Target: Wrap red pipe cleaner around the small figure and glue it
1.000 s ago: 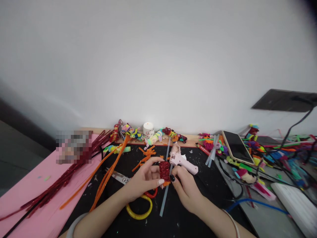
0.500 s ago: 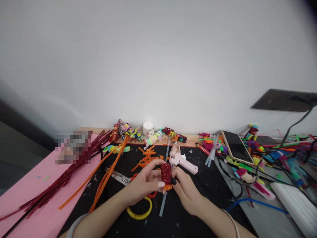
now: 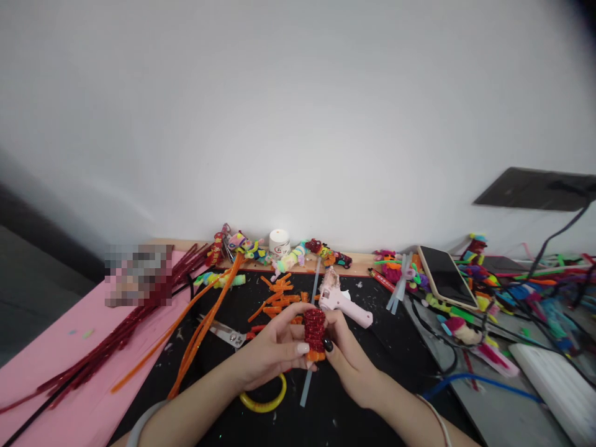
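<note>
Between my two hands is a coiled red tinsel pipe-cleaner piece (image 3: 315,329) with an orange end at its bottom. My left hand (image 3: 274,344) grips its left side, fingers behind and thumb near the lower edge. On the right side, my right hand (image 3: 349,357) pinches it with thumb and fingertips. Under my left hand lie scissors (image 3: 228,335) with a yellow-and-red handle, partly covered. Just beyond the hands are short orange pipe-cleaner pieces (image 3: 277,298) and a pale pink glue gun (image 3: 344,305). A clear glue stick (image 3: 306,386) lies below the coil.
Long red pipe cleaners (image 3: 112,335) cross a pink sheet (image 3: 41,379) at left, beside long orange ones (image 3: 195,347). Small figures and a white paper cup (image 3: 279,243) line the wall. At right are a phone (image 3: 447,276), a white power strip (image 3: 554,391), cables and colourful pipe cleaners.
The red coil has shifted slightly right and down and tilted a little, with both hands still on it. Its orange end shows more. Surrounding things stay where they were.
</note>
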Demonstrator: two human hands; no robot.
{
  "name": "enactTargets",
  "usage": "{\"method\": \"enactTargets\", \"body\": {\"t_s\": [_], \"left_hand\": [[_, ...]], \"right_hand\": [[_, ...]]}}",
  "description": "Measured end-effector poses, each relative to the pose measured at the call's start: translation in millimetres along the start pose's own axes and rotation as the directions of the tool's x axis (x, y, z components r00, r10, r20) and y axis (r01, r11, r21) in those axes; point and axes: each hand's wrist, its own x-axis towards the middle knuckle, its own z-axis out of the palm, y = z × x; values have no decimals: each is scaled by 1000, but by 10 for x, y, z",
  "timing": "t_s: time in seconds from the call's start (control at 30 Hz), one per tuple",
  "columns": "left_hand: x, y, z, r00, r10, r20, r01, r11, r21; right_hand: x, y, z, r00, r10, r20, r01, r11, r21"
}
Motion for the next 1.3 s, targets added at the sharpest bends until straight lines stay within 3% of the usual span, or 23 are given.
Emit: {"method": "enactTargets", "body": {"t_s": [0.33,0.67,0.93,1.3], "left_hand": [[-6,10,1,1000,3,13,-3,1000,-20],[-4,23,-63,998,-21,-54,22,1000,11],[-9,22,-82,997,-43,-61,41,998,-41],[12,57,-19,994,-60,-89,52,994,-91]], "right_hand": [[45,-38,-9,999,-32,-34,28,995,-100],[105,-2,-18,995,92,-44,-86,988,132],[96,93,20,955,293,51,-285,856,431],[85,157,28,940,338,47,-316,809,495]]}}
